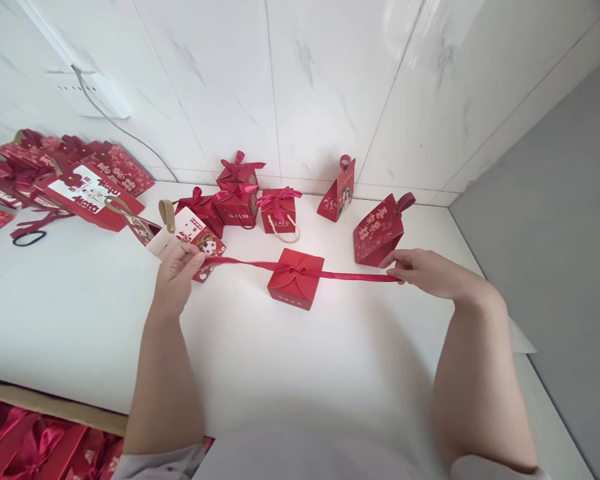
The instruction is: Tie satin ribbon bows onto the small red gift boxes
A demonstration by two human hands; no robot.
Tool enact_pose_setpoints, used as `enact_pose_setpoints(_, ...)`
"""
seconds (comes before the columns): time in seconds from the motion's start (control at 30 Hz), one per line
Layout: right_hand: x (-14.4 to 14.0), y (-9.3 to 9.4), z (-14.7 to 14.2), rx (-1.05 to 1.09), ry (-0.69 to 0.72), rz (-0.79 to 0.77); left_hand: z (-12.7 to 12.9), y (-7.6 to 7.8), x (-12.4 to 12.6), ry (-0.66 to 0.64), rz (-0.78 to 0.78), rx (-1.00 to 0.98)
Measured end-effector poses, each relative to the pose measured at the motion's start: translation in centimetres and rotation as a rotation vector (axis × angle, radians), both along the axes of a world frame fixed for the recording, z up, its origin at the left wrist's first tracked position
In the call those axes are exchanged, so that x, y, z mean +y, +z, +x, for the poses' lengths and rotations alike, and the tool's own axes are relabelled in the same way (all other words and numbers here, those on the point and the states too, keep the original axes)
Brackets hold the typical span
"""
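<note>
A small red gift box (294, 293) sits on the white table, its petal-shaped flaps folded together on top. A red ribbon (355, 276) crosses the box top with a knot or crossing at its middle and stretches out to both sides. My left hand (177, 277) pinches the left end of the ribbon, close to a red and white card box with a cartoon figure (207, 245). On the other side, my right hand (423, 272) pinches the right end, just in front of a red triangular box (379, 230). The ribbon looks nearly straight between both hands.
Several bow-tied red boxes (237, 205) stand behind, near the tiled wall (310, 87). Another triangular box (338, 193) is at the back. Scissors (30, 237) and many red boxes (87, 190) lie at left. A carton (55, 405) of ribboned boxes is at lower left.
</note>
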State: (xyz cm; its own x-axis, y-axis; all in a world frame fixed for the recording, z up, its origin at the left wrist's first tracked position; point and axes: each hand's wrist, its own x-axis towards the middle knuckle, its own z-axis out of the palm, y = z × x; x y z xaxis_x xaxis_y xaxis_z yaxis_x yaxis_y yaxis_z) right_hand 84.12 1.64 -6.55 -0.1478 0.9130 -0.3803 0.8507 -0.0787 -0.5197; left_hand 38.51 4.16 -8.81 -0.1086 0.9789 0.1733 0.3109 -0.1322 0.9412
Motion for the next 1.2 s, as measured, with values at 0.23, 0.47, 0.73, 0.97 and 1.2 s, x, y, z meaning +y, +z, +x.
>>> enact_pose_setpoints(0.23,0.8,-1.7,-2.5,0.219,0.077,0.165,3.7,-1.0,-0.1,-0.292,-0.068,0.143)
enact_pose_setpoints(0.47,1.7,-2.2,-8.6,0.466,0.144,0.044,8.4,-2.5,-0.7,-0.402,-0.115,0.118)
enact_pose_setpoints(0.73,0.5,-1.3,-10.4,0.704,0.196,-0.001,8.0,-2.4,-0.8,-0.478,-0.267,-0.013)
enact_pose_setpoints(0.97,0.1,-1.0,-10.9,0.693,0.301,0.26,7.6,-2.3,-1.1,-0.467,-0.255,-0.098)
enact_pose_setpoints(1.2,0.0,-0.8,-10.7,0.743,0.312,0.281,7.1,-1.4,-1.6,-0.534,-0.247,-0.143)
